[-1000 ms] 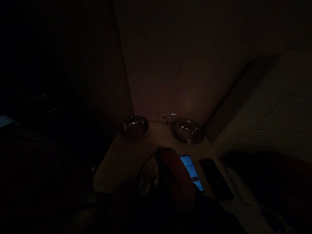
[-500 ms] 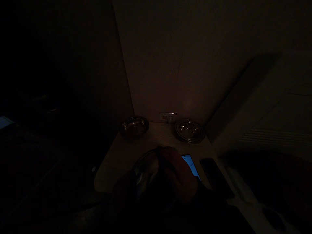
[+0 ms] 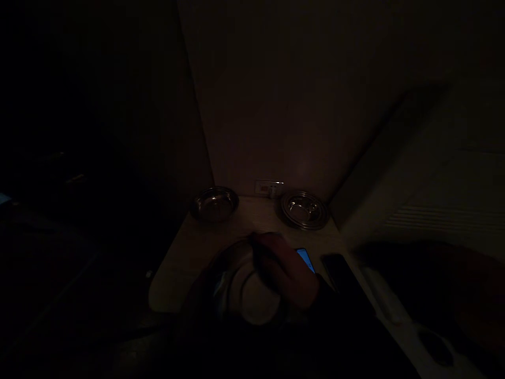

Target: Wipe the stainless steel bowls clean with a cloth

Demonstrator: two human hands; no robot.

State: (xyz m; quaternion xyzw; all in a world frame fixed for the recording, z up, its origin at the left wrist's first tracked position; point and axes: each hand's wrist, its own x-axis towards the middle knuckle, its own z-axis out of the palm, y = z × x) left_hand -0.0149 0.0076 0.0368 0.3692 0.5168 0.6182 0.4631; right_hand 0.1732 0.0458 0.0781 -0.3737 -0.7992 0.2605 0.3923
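Note:
The room is very dark. My right hand (image 3: 286,273) curls its fingers over the far right rim of a round steel plate (image 3: 240,295), which is tilted up near the front of a pale table (image 3: 185,258). A dim shape at the plate's left edge may be my left hand (image 3: 197,297), but its fingers do not show. A lit phone (image 3: 305,258) lies just behind my right hand and is mostly covered by it.
A steel bowl (image 3: 214,203) and a stack of steel plates (image 3: 304,209) stand at the back by the wall. A wall socket (image 3: 269,187) sits between them. A dark phone (image 3: 342,273) lies right of the lit one. Pale furniture (image 3: 434,200) rises on the right.
The plate has tilted so its pale inside now faces me. My right hand has moved slightly right and covers more of the lit phone.

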